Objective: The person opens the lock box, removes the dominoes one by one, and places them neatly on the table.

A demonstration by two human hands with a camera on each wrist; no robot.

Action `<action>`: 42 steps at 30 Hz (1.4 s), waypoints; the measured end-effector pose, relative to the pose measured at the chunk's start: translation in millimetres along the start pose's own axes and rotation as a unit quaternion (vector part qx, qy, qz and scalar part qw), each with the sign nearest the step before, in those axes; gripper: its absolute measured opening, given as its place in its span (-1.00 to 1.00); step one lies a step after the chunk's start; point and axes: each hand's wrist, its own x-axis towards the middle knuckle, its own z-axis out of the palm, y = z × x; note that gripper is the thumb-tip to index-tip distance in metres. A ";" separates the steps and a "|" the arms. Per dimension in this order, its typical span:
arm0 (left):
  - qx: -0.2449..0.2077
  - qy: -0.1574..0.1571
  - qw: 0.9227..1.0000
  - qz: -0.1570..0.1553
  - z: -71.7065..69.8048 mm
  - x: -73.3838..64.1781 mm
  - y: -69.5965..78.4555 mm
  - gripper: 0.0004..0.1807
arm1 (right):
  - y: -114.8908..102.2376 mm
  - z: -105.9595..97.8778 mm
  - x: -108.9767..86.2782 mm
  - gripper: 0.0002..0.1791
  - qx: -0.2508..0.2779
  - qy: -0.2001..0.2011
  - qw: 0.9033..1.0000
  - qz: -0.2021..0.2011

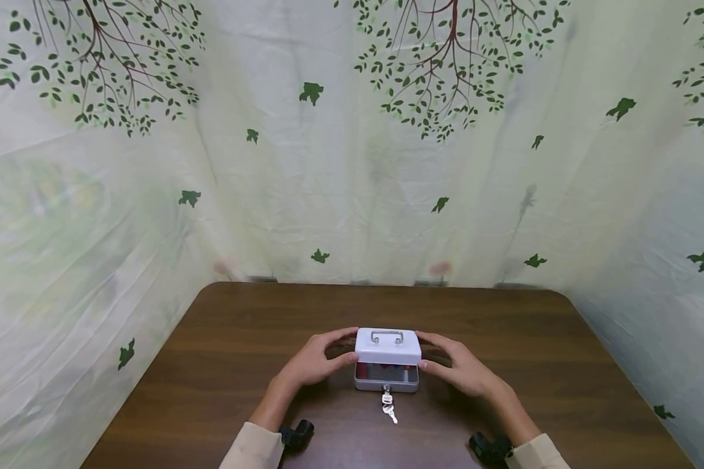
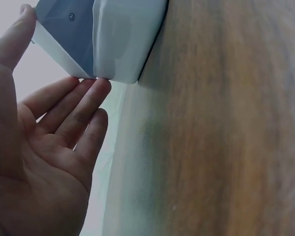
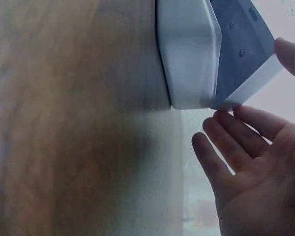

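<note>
Though in head view only, keys (image 1: 389,409) below raised lid (image 1: 387,354), both hands (image 1: 315,360) (image 1: 466,366) touching it, grip wide.

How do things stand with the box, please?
Left hand and right hand touching lid. Box partly open, keys at its front. Nothing seen blocking the lid.

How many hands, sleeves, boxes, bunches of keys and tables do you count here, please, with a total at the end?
Left hand and right hand: 2
Left sleeve and right sleeve: 2
Box: 1
Bunch of keys: 1
Table: 1
Total: 7
</note>
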 end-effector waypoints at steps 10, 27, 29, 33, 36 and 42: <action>-0.023 -0.013 1.000 -0.013 -2.8 2.4 7.9 -0.42 | -3.7 -6.1 3.4 -0.41 0.002 -0.009 1.000 0.013; 0.011 -0.018 0.999 -0.024 -9.3 7.9 9.2 -0.43 | -4.2 -10.0 10.0 -0.46 0.006 -0.004 1.000 0.011; 0.012 -0.021 0.999 -0.024 -9.8 9.6 8.7 -0.42 | -4.0 -10.5 9.9 -0.46 0.002 -0.001 1.000 0.014; 0.018 -0.022 0.999 -0.026 -10.0 12.8 7.8 -0.42 | -4.2 -11.3 9.6 -0.48 -0.011 0.009 1.000 0.026; 0.024 -0.014 0.999 -0.036 -10.3 13.7 8.3 -0.42 | -4.4 -10.8 10.9 -0.50 -0.006 0.013 1.000 0.027; 0.035 0.013 0.997 -0.062 -10.4 13.5 12.6 -0.40 | -15.9 -11.4 15.5 -0.54 -0.005 0.022 0.999 0.023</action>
